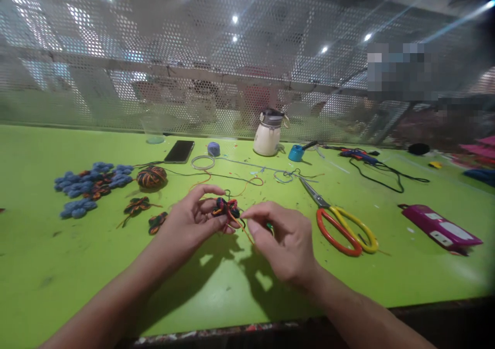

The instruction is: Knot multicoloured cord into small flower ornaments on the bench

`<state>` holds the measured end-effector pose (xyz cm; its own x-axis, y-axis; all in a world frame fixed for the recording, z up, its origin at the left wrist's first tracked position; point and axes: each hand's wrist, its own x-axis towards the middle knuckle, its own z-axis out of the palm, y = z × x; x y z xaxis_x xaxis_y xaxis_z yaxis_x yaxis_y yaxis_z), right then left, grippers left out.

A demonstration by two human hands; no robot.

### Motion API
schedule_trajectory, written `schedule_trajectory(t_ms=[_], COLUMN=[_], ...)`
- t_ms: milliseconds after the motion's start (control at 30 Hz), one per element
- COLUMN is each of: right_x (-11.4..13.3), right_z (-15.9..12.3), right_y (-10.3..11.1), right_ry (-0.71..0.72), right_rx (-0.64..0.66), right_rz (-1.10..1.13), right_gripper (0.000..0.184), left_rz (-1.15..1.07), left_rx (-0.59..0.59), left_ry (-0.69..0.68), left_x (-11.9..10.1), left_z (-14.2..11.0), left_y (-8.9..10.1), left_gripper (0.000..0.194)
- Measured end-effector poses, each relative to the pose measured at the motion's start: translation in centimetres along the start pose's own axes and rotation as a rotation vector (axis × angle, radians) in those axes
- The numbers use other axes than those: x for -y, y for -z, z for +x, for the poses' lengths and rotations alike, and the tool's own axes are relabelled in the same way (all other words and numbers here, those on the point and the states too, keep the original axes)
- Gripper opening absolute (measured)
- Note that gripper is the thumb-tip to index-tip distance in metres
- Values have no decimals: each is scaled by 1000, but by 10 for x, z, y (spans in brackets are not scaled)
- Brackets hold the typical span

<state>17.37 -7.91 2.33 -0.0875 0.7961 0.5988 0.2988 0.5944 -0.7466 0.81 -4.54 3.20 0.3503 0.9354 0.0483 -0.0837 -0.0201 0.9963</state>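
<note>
Between the fingers of my left hand (201, 212) is a small dark, multicoloured yarn flower (227, 208) with loose yarn ends. My right hand (284, 238) is close on its right, thumb and index finger pinched at an orange yarn end (246, 233) that hangs from the flower. Both hands are above the green table. Left of my left hand lie two similar yarn flowers (136, 205) with dark and orange strands, one partly hidden by my wrist. Behind them sits a ball of variegated yarn (152, 177).
Scissors (340, 225) with red and yellow handles lie right of my hands, near a magenta packet (441, 227). Blue yarn flowers (79, 184) are grouped at left. Farther back are a phone (179, 151), a purple yarn roll (213, 149), a bottle (267, 134), a blue pot (296, 153) and a glue gun (359, 155).
</note>
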Motion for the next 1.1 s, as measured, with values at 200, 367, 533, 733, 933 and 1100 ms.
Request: schedule_trajectory(t_ms=[200, 367, 533, 733, 933, 1100], right_x=[-11, -12, -11, -11, -11, -10], right_z=[6, 9, 10, 11, 10, 11], right_y=[-2, -7, -7, -5, -5, -3], right_ry=[-173, -285, -465, -528, -541, -515], right_rx=[-80, 83, 110, 122, 130, 105], right_rz=[38, 18, 301, 471, 498, 540], right_gripper=[11, 14, 13, 17, 18, 20], left_rz=[-55, -79, -159, -241, -302, -270], left_rx=[-8, 64, 139, 102, 96, 77], left_ry=[34, 90, 160, 212, 243, 212], left_x=[5, 7, 6, 6, 4, 5], left_z=[-1, -1, 1, 1, 2, 2], left_y=[3, 7, 9, 12, 11, 11], left_gripper=[26, 16, 11, 14, 15, 12])
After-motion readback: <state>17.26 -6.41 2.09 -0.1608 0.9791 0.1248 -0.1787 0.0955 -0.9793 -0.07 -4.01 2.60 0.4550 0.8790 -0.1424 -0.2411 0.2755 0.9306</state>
